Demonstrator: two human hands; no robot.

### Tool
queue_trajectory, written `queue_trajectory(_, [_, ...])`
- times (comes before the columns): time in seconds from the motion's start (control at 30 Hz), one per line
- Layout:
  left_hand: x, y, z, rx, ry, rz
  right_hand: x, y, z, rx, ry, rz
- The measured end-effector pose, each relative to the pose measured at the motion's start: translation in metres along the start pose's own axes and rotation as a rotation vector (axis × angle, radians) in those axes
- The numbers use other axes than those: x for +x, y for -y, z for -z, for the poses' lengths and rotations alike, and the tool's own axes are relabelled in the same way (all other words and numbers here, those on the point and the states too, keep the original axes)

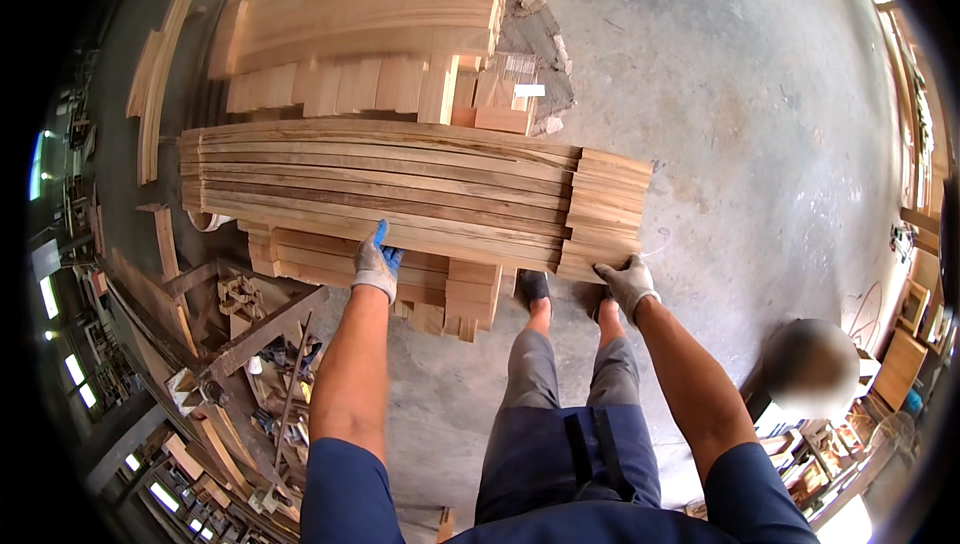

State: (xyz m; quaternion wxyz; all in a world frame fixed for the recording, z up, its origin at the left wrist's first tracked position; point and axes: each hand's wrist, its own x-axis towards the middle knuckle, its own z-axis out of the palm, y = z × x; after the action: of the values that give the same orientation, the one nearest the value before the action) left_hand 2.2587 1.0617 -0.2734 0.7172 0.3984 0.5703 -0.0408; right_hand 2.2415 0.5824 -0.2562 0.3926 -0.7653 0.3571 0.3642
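Observation:
A long stack of narrow wooden boards (400, 179) lies crosswise in front of me, its right ends stepped unevenly. My left hand (376, 266), in a grey glove with blue fingers, is at the near edge of the stack. Its fingers are apart, one pointing up against the nearest board, and nothing shows in its grasp. At the right end, my right hand (630, 286), also gloved, closes on the near corner of the nearest board (590, 262). The undersides of its fingers are hidden.
Shorter wood pieces (360, 269) are piled beneath the boards. Beyond stands a large stack of wide panels (370, 4). At lower left is a metal frame (265, 329) with scraps; long strips (160, 84) lie far left. A blurred round shape (810, 369) is at right.

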Motion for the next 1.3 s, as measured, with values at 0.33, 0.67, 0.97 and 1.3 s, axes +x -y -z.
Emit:
queue_trajectory(0.33, [-0.018,0.015,0.005,0.197,-0.004,0.112,-0.022,0.017,0.012,0.081,0.065,-0.044])
queue_trajectory(0.67, [-0.146,0.208,0.008,0.753,0.407,0.074,-0.096,-0.140,0.043,-0.240,0.343,-0.092])
queue_trajectory(0.97, [-0.284,0.209,-0.136,1.109,0.679,-0.015,-0.154,-0.197,0.091,-0.165,0.193,-0.036])
queue_trajectory(1.3, [-0.332,0.223,-0.230,1.332,0.798,-0.120,-0.184,-0.243,0.121,0.142,0.106,-0.064])
